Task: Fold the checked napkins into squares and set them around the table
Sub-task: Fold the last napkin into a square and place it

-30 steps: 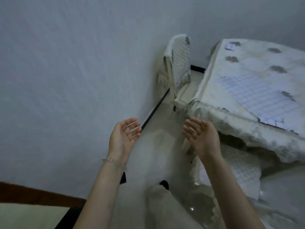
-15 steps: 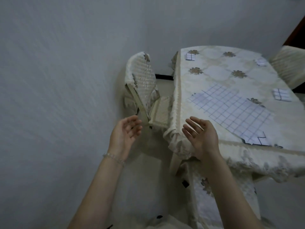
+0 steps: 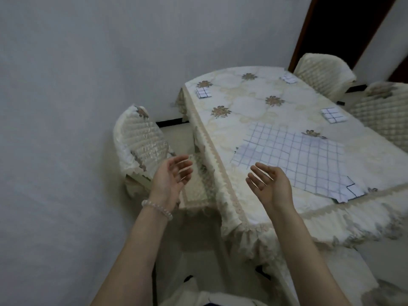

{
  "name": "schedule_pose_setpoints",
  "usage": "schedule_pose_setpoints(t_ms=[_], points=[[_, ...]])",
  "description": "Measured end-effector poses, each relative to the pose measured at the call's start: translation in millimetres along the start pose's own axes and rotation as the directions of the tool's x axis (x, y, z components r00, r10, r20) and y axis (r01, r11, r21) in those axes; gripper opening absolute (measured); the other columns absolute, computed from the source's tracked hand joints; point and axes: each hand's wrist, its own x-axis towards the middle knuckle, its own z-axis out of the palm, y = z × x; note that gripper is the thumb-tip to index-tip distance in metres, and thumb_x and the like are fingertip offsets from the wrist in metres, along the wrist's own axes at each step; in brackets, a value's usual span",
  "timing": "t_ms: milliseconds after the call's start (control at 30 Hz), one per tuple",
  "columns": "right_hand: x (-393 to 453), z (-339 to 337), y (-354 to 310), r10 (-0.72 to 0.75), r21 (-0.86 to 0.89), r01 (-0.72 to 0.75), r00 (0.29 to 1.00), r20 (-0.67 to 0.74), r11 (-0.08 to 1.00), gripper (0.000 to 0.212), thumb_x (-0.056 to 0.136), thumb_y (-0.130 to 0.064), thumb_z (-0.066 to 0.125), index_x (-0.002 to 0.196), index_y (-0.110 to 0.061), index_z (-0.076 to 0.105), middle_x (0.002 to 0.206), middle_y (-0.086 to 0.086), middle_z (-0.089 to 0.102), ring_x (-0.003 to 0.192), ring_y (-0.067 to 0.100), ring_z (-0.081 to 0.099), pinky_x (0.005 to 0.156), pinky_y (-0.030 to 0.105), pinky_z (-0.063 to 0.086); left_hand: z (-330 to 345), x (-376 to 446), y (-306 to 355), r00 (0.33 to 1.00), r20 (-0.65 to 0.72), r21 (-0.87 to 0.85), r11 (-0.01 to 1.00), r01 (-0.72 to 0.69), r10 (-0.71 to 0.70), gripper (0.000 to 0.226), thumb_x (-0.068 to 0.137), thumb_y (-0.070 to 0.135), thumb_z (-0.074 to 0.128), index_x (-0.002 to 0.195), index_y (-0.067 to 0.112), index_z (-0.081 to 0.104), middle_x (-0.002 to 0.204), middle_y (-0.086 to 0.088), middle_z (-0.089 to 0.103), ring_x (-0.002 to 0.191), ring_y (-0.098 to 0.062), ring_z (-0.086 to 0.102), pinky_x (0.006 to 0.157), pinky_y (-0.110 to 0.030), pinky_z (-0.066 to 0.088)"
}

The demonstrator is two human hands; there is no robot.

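A large checked napkin (image 3: 293, 160) lies spread flat on the near part of the table (image 3: 249, 111), one corner turned over at the near right. Three folded checked squares rest on the cloth: one at the far left corner (image 3: 203, 93), one at the far edge (image 3: 288, 79), one by the right edge (image 3: 333, 115). My left hand (image 3: 171, 177) hovers open, palm inward, over the chair left of the table. Over the table's near left corner, just short of the spread napkin, my right hand (image 3: 270, 186) is open and empty.
Quilted cream chairs stand around the table: one on the left against the wall (image 3: 141, 146), two at the far right (image 3: 324, 74) (image 3: 382, 111). The lace-edged tablecloth hangs over the near edge (image 3: 287, 230). A dark doorway (image 3: 340, 27) is at the back right.
The view has swung right and up, bringing the whole table and the folded squares into sight. Both hands stay open and empty, now nearer the spread napkin.
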Motion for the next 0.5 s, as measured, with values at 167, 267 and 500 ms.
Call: schedule_pose_setpoints(t_ms=[167, 267, 500], points=[[31.3, 32.1, 4.6, -0.078, 0.055, 0.086, 0.988, -0.136, 0.995, 0.027, 0.095, -0.016, 0.044, 0.104, 0.0, 0.063, 0.098, 0.014, 0.069, 0.086, 0.028, 0.065, 0.085, 0.038, 0.055, 11.9, 78.7, 35.4, 0.987, 0.142, 0.077, 0.995, 0.065, -0.075, 0.034, 0.098, 0.02, 0.033, 0.089, 0.006, 0.063, 0.073, -0.005, 0.065, 0.066, -0.018, 0.058, 0.066, -0.027, 0.047], [49.6, 34.9, 9.6, -0.11, 0.013, 0.115, 0.969, -0.22, 0.993, 0.027, 0.096, -0.017, 0.044, 0.105, 0.0, 0.063, 0.098, 0.013, 0.069, 0.086, 0.028, 0.066, 0.082, 0.038, 0.055, 20.8, 120.2, 28.0, 0.971, 0.199, 0.122, 0.986, 0.112, -0.135, 0.03, 0.095, 0.02, 0.038, 0.093, 0.004, 0.064, 0.077, -0.006, 0.066, 0.068, -0.018, 0.06, 0.067, -0.027, 0.048], [129.6, 17.4, 15.6, -0.283, -0.341, 0.156, 0.889, -0.361, 0.927, 0.017, 0.093, -0.013, 0.05, 0.099, -0.015, 0.065, 0.107, 0.015, 0.068, 0.088, 0.024, 0.065, 0.084, 0.038, 0.054, 69.4, 200.4, -27.0, 0.933, 0.287, 0.532, 0.846, 0.033, -0.217, 0.023, 0.093, 0.016, 0.044, 0.089, 0.01, 0.066, 0.084, -0.006, 0.067, 0.073, -0.017, 0.059, 0.069, -0.027, 0.046]])
